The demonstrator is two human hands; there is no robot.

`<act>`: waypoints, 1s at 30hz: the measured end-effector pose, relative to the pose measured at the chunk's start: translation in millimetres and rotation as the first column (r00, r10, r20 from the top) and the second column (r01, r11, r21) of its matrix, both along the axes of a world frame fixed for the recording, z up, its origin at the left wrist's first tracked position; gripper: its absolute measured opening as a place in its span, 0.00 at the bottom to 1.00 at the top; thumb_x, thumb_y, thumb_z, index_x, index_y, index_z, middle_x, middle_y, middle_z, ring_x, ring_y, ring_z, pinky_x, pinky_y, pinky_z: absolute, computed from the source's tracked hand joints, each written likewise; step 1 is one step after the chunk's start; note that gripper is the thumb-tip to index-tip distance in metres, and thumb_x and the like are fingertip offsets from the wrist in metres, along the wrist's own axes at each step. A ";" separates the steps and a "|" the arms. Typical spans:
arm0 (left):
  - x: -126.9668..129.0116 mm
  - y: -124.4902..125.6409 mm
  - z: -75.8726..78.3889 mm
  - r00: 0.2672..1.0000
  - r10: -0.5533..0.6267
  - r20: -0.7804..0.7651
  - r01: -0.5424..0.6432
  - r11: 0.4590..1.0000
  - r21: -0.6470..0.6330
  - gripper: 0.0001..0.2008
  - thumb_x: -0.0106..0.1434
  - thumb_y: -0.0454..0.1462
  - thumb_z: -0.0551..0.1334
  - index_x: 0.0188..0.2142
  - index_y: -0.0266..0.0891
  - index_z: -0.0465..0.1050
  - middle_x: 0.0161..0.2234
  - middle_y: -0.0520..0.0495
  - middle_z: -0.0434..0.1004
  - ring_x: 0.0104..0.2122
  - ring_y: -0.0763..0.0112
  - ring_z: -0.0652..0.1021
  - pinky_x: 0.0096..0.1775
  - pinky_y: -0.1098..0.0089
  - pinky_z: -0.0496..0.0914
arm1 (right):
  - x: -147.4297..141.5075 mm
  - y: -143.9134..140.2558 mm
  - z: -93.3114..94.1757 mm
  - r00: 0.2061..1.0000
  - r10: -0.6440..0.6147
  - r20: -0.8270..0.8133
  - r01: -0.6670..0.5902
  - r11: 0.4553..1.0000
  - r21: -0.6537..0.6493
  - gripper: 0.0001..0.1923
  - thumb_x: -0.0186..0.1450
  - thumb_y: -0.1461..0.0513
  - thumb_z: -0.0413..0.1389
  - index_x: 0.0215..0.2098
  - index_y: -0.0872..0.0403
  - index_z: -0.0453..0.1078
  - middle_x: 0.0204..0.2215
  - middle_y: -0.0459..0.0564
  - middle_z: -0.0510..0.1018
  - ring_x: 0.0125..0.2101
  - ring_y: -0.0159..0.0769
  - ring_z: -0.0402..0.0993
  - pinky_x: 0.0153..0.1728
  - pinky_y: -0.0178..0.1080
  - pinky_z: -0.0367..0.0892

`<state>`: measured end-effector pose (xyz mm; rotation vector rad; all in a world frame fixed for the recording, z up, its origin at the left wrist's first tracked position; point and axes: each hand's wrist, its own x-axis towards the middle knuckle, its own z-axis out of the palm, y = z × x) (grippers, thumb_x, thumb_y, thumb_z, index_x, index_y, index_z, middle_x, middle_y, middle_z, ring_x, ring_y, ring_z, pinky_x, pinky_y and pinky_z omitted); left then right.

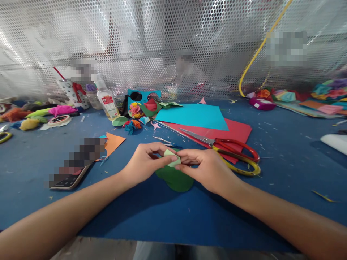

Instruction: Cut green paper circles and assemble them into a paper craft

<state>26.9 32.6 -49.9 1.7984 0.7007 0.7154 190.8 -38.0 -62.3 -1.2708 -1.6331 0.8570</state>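
Between the fingertips of both hands is a small piece of light green paper (171, 157). My left hand (148, 160) pinches its left side, thumb across its face. My right hand (204, 166) is closed on its right edge. Below the hands, a rounded dark green paper cutout (177, 180) lies on the blue table, partly covered by the fingers. Just beyond my right hand rest large scissors (235, 151) with one red and one yellow handle, their blades lying over red paper (241, 131).
A blue paper sheet (192, 115) overlaps the red one. To the left lie a phone (72, 177) and orange paper (115, 143). Farther back stand a glue bottle (107, 101) and a cup (71, 92) with a straw. Perforated metal (151, 43) rises behind the table.
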 end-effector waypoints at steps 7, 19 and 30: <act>-0.8 -2.4 3.9 0.999 0.033 -0.021 -0.031 0.996 0.086 0.07 0.52 0.38 0.64 0.26 0.37 0.78 0.26 0.46 0.75 0.26 0.70 0.72 0.27 0.72 0.66 | 1.5 -0.8 6.5 0.969 -0.075 0.237 0.052 0.993 0.102 0.11 0.61 0.60 0.52 0.27 0.54 0.74 0.23 0.43 0.77 0.25 0.32 0.71 0.25 0.31 0.64; -0.3 5.1 -3.6 0.973 0.149 0.174 -0.135 0.987 -0.090 0.11 0.54 0.42 0.62 0.27 0.36 0.78 0.28 0.47 0.77 0.27 0.72 0.71 0.25 0.74 0.66 | 4.1 5.0 -1.6 1.000 -0.006 -0.018 0.006 1.000 -0.019 0.13 0.58 0.62 0.54 0.41 0.50 0.73 0.35 0.45 0.79 0.39 0.40 0.74 0.40 0.40 0.70; 0.2 5.4 -4.3 0.997 0.044 0.068 -0.035 0.992 -0.122 0.13 0.55 0.44 0.60 0.29 0.35 0.75 0.22 0.52 0.69 0.20 0.79 0.68 0.24 0.77 0.66 | 3.8 7.5 -1.2 0.998 -0.056 0.012 0.057 0.997 -0.051 0.09 0.60 0.58 0.53 0.32 0.55 0.69 0.28 0.47 0.76 0.29 0.33 0.73 0.30 0.33 0.68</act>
